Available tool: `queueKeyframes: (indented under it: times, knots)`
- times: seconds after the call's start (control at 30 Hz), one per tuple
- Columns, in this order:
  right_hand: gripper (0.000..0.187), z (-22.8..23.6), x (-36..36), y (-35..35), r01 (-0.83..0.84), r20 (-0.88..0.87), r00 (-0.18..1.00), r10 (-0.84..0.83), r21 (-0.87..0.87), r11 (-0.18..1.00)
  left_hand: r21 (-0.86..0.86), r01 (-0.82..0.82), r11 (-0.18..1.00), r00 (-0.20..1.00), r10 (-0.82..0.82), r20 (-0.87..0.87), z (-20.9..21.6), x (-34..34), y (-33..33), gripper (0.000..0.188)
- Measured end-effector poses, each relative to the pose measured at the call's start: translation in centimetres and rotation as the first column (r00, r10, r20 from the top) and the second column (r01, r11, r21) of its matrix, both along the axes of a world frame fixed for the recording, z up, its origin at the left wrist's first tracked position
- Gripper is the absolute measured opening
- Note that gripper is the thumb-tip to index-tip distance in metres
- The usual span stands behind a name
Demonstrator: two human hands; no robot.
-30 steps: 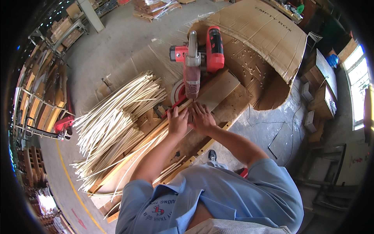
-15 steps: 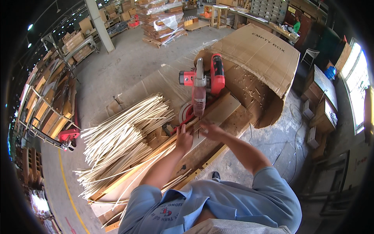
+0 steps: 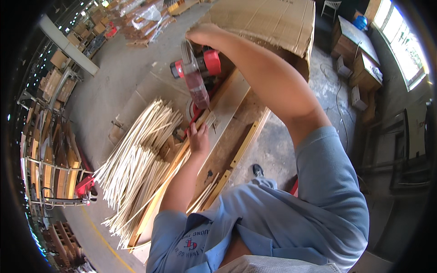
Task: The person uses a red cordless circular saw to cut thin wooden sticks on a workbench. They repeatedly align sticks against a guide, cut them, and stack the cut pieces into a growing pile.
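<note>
A red miter saw (image 3: 195,84) stands on the long wooden bench, its guarded blade over the fence. My right hand (image 3: 203,34) is closed round the top of the saw's handle, with the arm stretched far forward. Close below the blade guard, my left hand (image 3: 199,138) presses thin pale wooden sticks (image 3: 181,164) against the wooden fence; its fingers are bent and partly hide their ends. To its left lies a big heap of similar long sticks (image 3: 136,159).
A large open cardboard box (image 3: 268,18) stands behind the saw. At the far left is a metal rack cart (image 3: 54,168) of boards. Cabinets (image 3: 357,43) line the right by a window. A few loose sticks (image 3: 205,193) lie on the bench near me.
My right hand has gone from beside the left hand up to the saw's handle and gripped it. My left hand stays by the fence. The whole view has shifted and turned.
</note>
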State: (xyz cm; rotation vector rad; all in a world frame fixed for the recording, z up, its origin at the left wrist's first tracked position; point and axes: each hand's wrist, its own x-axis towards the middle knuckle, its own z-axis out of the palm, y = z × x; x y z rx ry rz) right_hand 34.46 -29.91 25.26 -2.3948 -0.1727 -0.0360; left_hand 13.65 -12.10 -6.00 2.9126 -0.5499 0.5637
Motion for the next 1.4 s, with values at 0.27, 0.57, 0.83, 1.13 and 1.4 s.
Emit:
queueKeyframes:
  times: [0.27,0.57,0.83,1.13,1.4]
  knots:
    - [0.045,-1.6,1.9,1.3,0.051,-0.059,0.997,-0.050,0.011,0.999,0.000,0.019,1.000,0.998,-0.019,0.067,-0.8,0.1,1.1,0.029]
    - [0.028,-3.4,3.8,0.4,-0.077,0.328,0.881,0.340,-0.609,0.789,0.005,0.041,0.999,0.998,-0.042,0.057,-0.9,0.6,0.7,0.031]
    - [0.028,-4.9,2.0,-2.7,0.112,0.557,0.798,0.227,-0.509,0.853,0.031,0.115,0.993,0.993,-0.116,0.029,-0.1,1.3,-1.0,0.030]
    - [0.061,-4.9,-9.8,-1.0,0.226,0.016,0.973,-0.231,0.146,0.963,0.053,0.062,0.997,0.996,-0.066,0.067,-0.6,0.6,0.3,0.030]
    - [0.050,-7.1,-13.7,-0.8,0.219,0.063,0.971,-0.230,0.148,0.964,0.069,0.047,0.996,0.996,-0.052,0.076,-0.1,0.7,0.2,0.032]
